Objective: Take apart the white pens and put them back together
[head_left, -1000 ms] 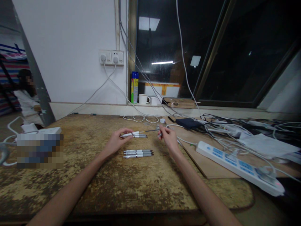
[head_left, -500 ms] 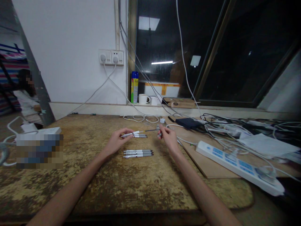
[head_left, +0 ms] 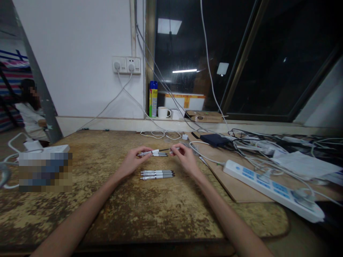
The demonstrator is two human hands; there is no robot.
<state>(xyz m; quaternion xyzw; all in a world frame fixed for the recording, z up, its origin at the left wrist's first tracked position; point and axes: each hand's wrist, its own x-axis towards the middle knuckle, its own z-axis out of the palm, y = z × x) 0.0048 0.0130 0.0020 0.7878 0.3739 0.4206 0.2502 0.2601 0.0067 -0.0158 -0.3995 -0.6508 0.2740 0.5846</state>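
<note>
My left hand (head_left: 138,154) is closed around a white pen barrel (head_left: 154,151), held just above the table. From the barrel's right end a thin dark refill (head_left: 164,150) sticks out toward my right hand (head_left: 183,155). That hand is closed in a pinch on a small grey pen part (head_left: 174,150), which is partly hidden by the fingers and meets the refill's end. Beneath the barrel lies another white and grey pen (head_left: 160,155). Nearer to me, several white and grey pens (head_left: 157,175) lie side by side on the worn wooden table (head_left: 150,210).
On the right, a white power strip (head_left: 270,189) rests on a brown board (head_left: 227,178) beside tangled cables and a dark flat box (head_left: 215,140). A spray can (head_left: 153,99) and a white mug (head_left: 163,112) stand on the sill. A person (head_left: 30,110) sits far left.
My right hand has moved left, closer to my left hand, with the grey pen part. Less of the refill shows between the hands. My left hand has stayed put.
</note>
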